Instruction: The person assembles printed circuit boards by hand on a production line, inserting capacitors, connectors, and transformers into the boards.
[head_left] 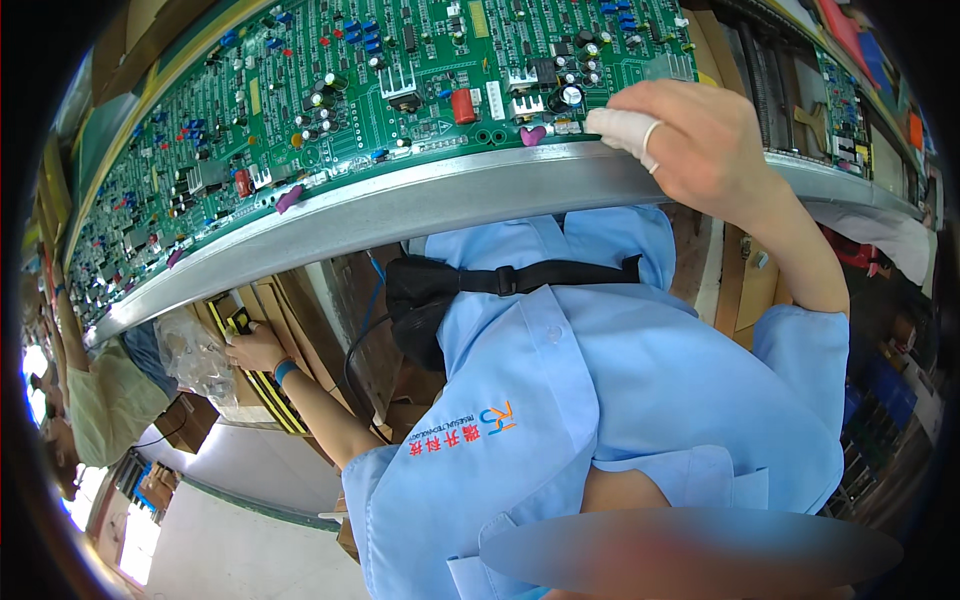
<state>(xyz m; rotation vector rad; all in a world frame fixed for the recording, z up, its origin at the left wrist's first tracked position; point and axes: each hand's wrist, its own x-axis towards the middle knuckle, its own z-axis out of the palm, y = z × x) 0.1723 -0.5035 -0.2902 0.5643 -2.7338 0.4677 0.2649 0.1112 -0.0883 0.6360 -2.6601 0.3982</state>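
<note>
Ok, R hand point(690, 140) by green PCB point(500, 60)

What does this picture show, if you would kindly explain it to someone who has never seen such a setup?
There is no machine arm here; the hands are a person's own. The one picture comes from a wide fisheye camera worn on the head, looking down, so straight edges bend near its rim. Along the top, green circuit boards packed with small parts lie behind a metal rail. The right hand, with white finger covers, is at a board's front edge; whether it pinches anything is hidden. The left hand is at yellow-and-black strips near a clear plastic bag; its grip is unclear.
</note>
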